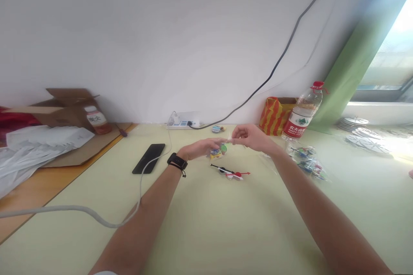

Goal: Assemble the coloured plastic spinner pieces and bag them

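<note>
My left hand point(201, 148), with a black watch on its wrist, grips a small clear plastic bag point(215, 154) holding blue, yellow and green pieces. At the bag's upper right end, the thumb and fingers of my right hand point(249, 136) are pinched together on what looks like its edge. Both hands are just above the table, close together. Nearer to me lie thin arrow-shaped pointers: a black one point(222, 170) and a red one point(238, 174), with white ones among them. The bag's contents are partly hidden by my left fingers.
Left of my hands, a black phone point(149, 159) lies beneath a white cable point(140, 189) that crosses my left forearm. Filled clear packets point(309, 165) and a large water bottle point(303, 114) stand on the right. A power strip point(183, 124) is by the wall; white discs point(368, 139) lie far right.
</note>
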A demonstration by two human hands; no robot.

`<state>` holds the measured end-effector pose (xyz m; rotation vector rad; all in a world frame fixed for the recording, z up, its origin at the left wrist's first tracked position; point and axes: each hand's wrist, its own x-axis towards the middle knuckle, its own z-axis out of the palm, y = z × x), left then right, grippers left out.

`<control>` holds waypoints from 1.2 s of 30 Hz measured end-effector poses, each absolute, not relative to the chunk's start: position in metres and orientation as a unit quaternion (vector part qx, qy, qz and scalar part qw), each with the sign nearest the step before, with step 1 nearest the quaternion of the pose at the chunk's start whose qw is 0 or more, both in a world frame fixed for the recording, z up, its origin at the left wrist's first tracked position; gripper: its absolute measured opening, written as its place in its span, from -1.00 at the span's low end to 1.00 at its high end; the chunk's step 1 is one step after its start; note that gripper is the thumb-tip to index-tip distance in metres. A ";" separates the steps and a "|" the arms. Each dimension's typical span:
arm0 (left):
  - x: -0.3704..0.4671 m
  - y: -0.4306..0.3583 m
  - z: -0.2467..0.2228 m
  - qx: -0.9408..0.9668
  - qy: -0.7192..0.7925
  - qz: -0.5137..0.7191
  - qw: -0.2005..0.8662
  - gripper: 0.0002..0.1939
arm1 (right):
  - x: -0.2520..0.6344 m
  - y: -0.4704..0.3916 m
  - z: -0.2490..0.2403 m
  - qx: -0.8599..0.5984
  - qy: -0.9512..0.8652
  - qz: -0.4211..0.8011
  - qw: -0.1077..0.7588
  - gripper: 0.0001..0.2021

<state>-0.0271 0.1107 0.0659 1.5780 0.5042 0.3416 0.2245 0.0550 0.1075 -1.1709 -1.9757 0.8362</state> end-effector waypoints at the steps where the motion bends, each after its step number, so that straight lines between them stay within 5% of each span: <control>1: -0.026 0.110 0.067 0.701 0.224 0.150 0.661 -0.38 | 0.223 0.053 0.108 -0.453 -0.758 0.316 0.346 -0.54; 6: -0.024 0.108 0.070 0.716 0.227 0.143 0.644 -0.41 | 0.225 0.046 0.116 -0.441 -0.798 0.325 0.251 -0.49; 12: -0.033 0.112 0.063 0.702 0.259 0.199 0.632 -0.48 | 0.235 0.055 0.111 -0.507 -0.741 0.274 0.345 -0.54; 18: -0.036 0.129 0.042 0.602 0.346 0.348 0.630 -0.41 | 0.224 0.066 0.080 -0.478 -0.817 0.306 0.100 -0.85; 21: -0.031 0.136 0.035 0.530 0.392 0.364 0.658 -0.36 | 0.197 0.060 0.066 -0.414 -0.856 0.302 0.079 -0.80; 25: -0.025 0.143 0.029 0.501 0.403 0.408 0.649 -0.53 | 0.168 0.050 0.056 -0.425 -0.857 0.287 0.049 -0.92; 29: -0.024 0.147 0.029 0.509 0.409 0.444 0.613 -0.64 | 0.172 0.052 0.064 -0.411 -0.859 0.284 0.109 -0.92; 36: -0.024 0.141 0.039 0.539 0.423 0.457 0.568 -0.52 | 0.214 0.057 0.102 -0.409 -0.784 0.339 0.319 -0.73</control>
